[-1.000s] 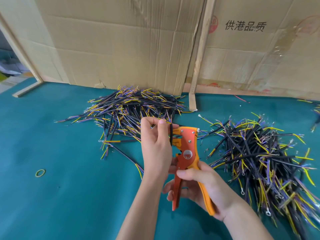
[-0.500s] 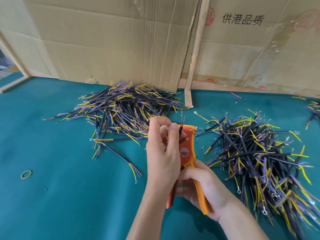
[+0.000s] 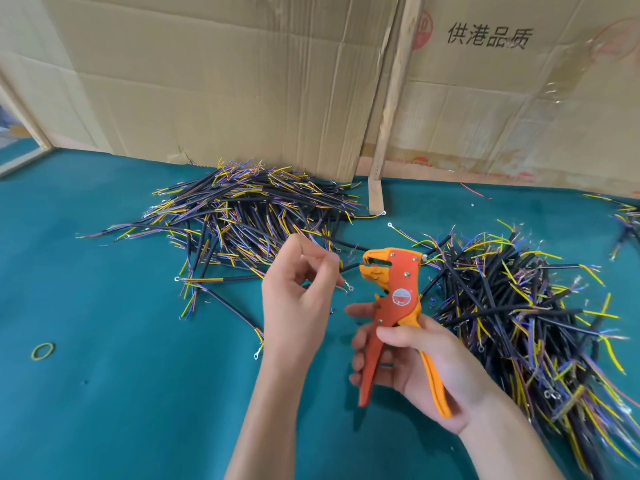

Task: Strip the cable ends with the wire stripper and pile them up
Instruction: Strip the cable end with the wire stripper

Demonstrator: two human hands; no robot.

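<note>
My right hand point(image 3: 419, 362) grips the handles of an orange wire stripper point(image 3: 394, 306), its jaws pointing left at mid-frame. My left hand point(image 3: 294, 299) pinches a short black cable point(image 3: 348, 268) just left of the jaws, with the cable's end at the jaw opening. A loose wire with a ring terminal point(image 3: 349, 288) hangs below my left fingers. One big pile of black cables with yellow and purple wires point(image 3: 249, 216) lies behind my left hand. A second pile point(image 3: 512, 306) lies to the right of the stripper.
A teal cloth covers the table point(image 3: 138, 393). Cardboard sheets point(image 3: 242, 81) and a wooden post point(image 3: 391, 109) stand along the back edge. A yellow rubber band point(image 3: 42, 351) lies at the left. More cables point(image 3: 627, 220) lie at the far right edge.
My left hand has drawn away leftward from the stripper head, which it covered before. The stripper's jaws now show fully and the handles have spread apart. The camera has tilted a little.
</note>
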